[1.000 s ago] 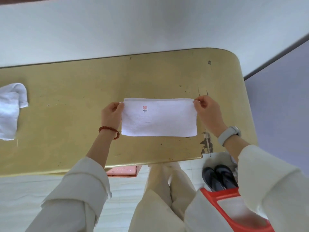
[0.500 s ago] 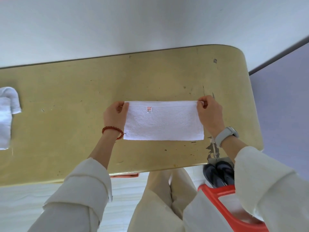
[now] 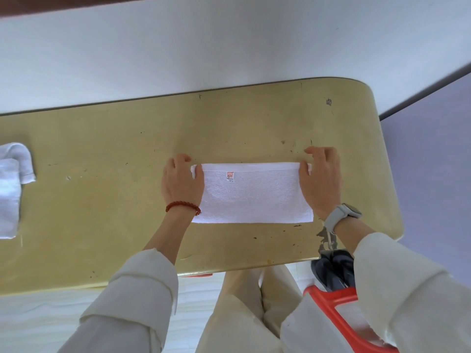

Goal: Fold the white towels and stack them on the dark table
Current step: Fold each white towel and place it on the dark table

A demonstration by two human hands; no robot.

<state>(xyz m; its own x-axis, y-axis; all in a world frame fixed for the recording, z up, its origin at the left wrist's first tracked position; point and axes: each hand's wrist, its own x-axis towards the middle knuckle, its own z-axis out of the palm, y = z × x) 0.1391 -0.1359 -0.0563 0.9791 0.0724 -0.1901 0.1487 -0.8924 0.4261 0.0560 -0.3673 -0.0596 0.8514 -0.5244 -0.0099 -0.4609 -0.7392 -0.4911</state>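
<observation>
A white towel (image 3: 251, 193), folded into a long rectangle with a small red label near its far edge, lies flat on the yellow-olive table (image 3: 107, 200). My left hand (image 3: 181, 183) pinches the towel's far left corner between thumb and fingers. The far right corner is pinched the same way by my right hand (image 3: 321, 179), which wears a grey watch. A second white towel (image 3: 11, 187) lies loosely folded at the table's left end, partly cut off by the frame.
A white wall runs behind the table. Below the table's near edge are my legs, a red plastic basket (image 3: 328, 304) at lower right, and dark shoes (image 3: 334, 271) on the floor. The table's right end is rounded.
The towel was held up above the table and now lies flat on it. Both hands came down and forward with its far corners.
</observation>
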